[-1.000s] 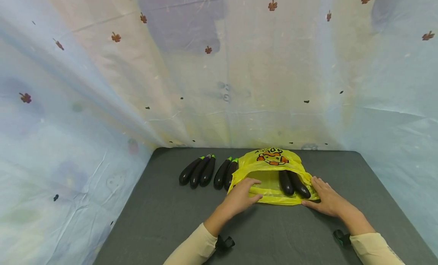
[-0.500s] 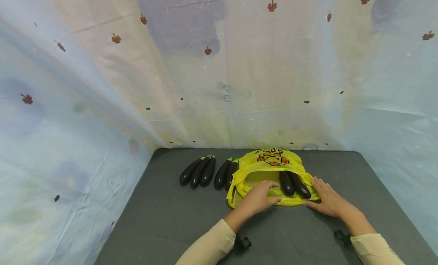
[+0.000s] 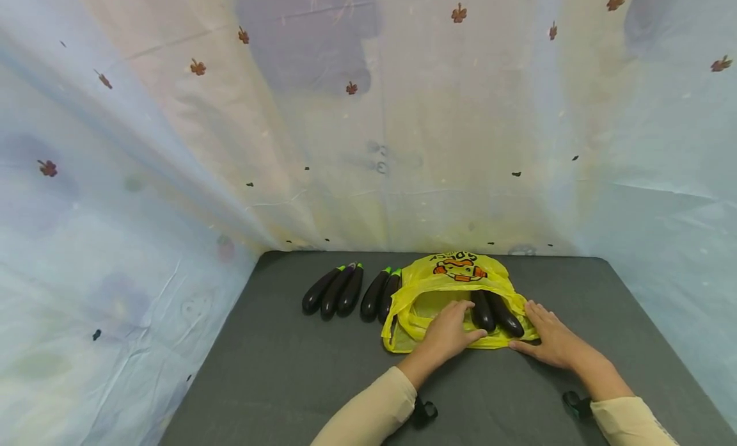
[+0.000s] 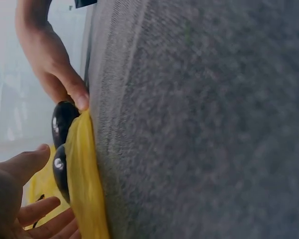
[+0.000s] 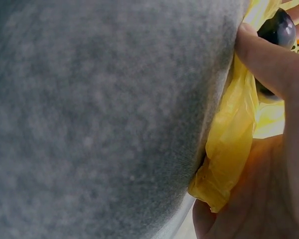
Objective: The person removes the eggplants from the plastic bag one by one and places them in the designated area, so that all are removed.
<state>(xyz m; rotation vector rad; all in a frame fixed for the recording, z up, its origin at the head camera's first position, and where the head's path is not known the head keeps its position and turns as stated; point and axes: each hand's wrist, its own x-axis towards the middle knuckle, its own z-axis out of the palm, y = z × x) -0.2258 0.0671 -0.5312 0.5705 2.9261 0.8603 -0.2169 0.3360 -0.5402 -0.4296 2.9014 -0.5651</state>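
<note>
A yellow plastic bag (image 3: 414,345) with a printed cartoon lies on the grey table, its mouth facing me. Two dark eggplants (image 3: 505,319) lie side by side in its right part. My left hand (image 3: 448,334) reaches into the mouth, thumb and fingers spread, beside the left eggplant (image 4: 61,174); whether it touches it I cannot tell. My right hand (image 3: 549,337) rests at the bag's right edge, fingers extended along the side and thumb (image 5: 259,50) against the front lip.
Three eggplants (image 3: 332,292) lie together at the back left. Two more eggplants (image 3: 375,295) lie against the bag's left side, one partly covered by it. The table (image 3: 276,369) stands against a patterned cloth backdrop (image 3: 322,145).
My left hand has moved right, from the left side of the bag's mouth to the eggplants inside. The left part of the lip has sagged. My right hand has stayed in place.
</note>
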